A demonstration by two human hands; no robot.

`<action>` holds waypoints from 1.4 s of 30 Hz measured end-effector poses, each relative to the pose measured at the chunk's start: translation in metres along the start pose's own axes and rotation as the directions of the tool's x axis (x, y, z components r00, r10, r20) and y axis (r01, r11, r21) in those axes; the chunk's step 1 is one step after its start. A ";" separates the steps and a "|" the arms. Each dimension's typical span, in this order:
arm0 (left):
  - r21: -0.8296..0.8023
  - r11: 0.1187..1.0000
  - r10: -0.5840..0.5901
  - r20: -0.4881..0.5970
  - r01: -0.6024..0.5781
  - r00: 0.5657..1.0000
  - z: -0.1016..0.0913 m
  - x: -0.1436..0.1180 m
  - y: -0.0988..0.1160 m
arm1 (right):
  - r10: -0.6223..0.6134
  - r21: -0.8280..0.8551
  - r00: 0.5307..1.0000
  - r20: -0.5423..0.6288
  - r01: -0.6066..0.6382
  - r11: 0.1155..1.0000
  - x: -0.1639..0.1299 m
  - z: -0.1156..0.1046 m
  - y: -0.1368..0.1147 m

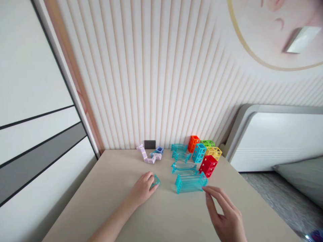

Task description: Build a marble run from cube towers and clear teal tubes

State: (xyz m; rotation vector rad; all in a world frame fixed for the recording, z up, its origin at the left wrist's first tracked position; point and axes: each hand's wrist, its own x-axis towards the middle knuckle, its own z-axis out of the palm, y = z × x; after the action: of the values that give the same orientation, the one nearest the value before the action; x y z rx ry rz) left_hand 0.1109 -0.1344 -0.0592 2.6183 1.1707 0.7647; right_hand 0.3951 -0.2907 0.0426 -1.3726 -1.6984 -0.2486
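My left hand (145,189) rests on the table, its fingers closed around a small translucent teal plastic piece (156,180), partly hidden by the fingers. To its right lies a long, clear teal track piece (190,183) with latticed end frames. At that piece's lower right corner, the thumb and forefinger of my right hand (225,212) meet in a pinch. Behind it, further clear teal track pieces (184,167) lie in a row reaching toward the wall. A red lattice block tower (208,165) stands just beyond the right end of the long piece.
Orange (193,144), blue (199,153), yellow (214,153) and green (207,143) lattice blocks stand at the back right. A lilac zigzag chain (149,160) and a dark blue block (159,150) lie near the wall socket (149,144). A cabinet (37,151) borders the left.
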 end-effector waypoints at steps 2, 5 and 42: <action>-0.040 0.999 -0.012 -0.002 0.012 1.000 -0.010 -0.008 -0.001 | -0.119 0.063 0.976 0.181 0.109 0.992 0.047 0.017 -0.025; -0.114 0.993 -0.030 0.006 0.031 1.000 -0.018 -0.017 -0.004 | -0.121 -0.065 0.833 0.539 0.185 0.981 0.116 0.077 -0.041; 0.006 0.972 -0.225 -0.239 0.233 0.945 -0.003 -0.021 -0.071 | 0.107 -0.058 0.373 0.922 -0.141 0.988 0.141 0.252 -0.033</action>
State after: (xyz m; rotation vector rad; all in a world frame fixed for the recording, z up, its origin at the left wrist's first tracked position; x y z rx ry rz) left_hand 0.0519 -0.1022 -0.0901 2.4057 1.5321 1.0359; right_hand 0.2415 -0.0454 0.0160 -1.7523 -2.4417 0.8416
